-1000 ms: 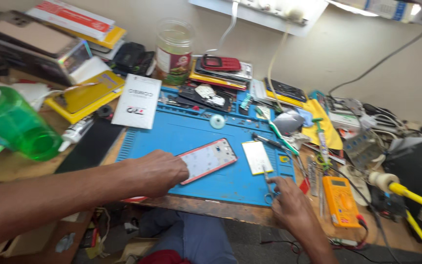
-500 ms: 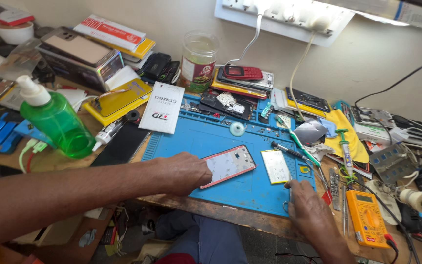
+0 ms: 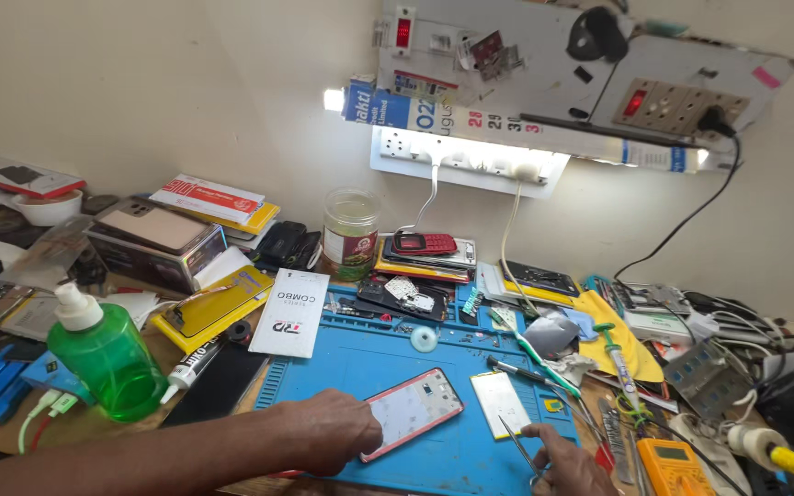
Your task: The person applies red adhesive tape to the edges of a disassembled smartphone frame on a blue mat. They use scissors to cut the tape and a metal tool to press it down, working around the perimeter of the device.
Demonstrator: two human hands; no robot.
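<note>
Both your hands rest low on the blue work mat point(image 3: 351, 367). Your left hand point(image 3: 328, 430), fingers curled together, presses the red-framed phone point(image 3: 413, 411) flat mid-mat. Your right hand point(image 3: 567, 459) pinches slim tweezers point(image 3: 515, 438) just beside the silver battery point(image 3: 500, 402).

The upper middle of the blue rubber work mat point(image 3: 360, 367) lies bare, giving open passage. A green plastic pump bottle point(image 3: 107, 354) blocks the left side, a white flat box point(image 3: 289, 312) the upper left corner, and scattered tools and a yellow multimeter point(image 3: 673, 467) crowd the right edge of the surface.
</note>
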